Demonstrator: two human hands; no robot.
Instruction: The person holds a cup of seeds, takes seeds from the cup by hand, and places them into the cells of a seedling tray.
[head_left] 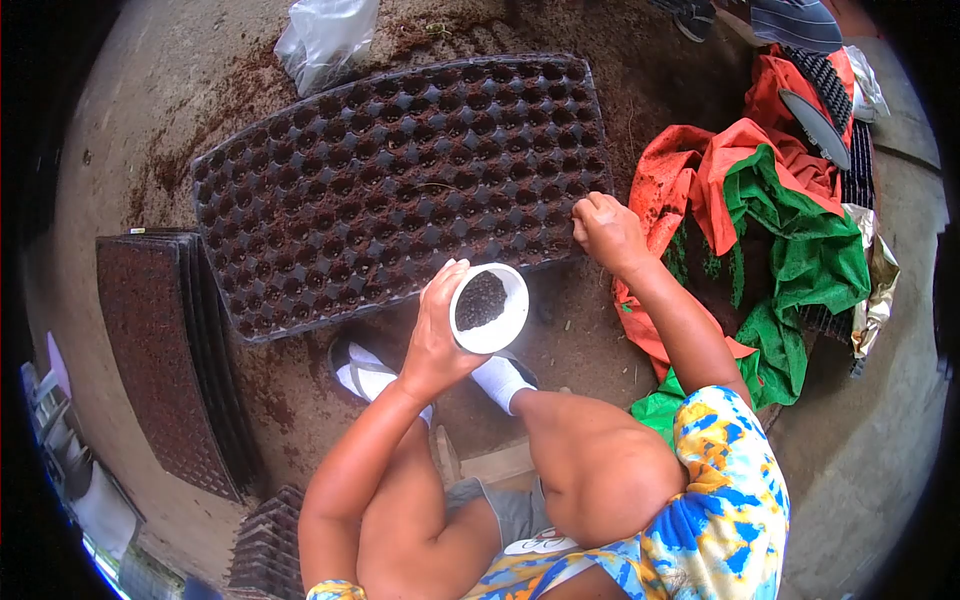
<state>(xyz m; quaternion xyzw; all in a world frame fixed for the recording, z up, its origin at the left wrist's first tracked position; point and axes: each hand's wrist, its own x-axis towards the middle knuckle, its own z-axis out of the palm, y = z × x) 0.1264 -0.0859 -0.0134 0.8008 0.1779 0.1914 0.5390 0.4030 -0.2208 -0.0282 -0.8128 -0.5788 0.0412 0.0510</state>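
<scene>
Nearest, one stack of dark trays (268, 545) sits on the near-left side of the planting tray, its layers too hidden to count. Two white-socked feet (498, 384) rest just before the planting tray. The left hand (435, 335) grips one white cup (508, 318) of dark grains (480, 302) at the near edge of the planting tray. The right hand (612, 236) curls narrow at its right end; I cannot tell whether it pinches anything. The single planting tray (432, 238) lies on the ground, many cells holding brown soil. Left of it leans another tray stack (170, 350); right, one red sheet (690, 170) and one green sheet (800, 250) lie crumpled. Beyond it stands one clear bag (328, 40).
</scene>
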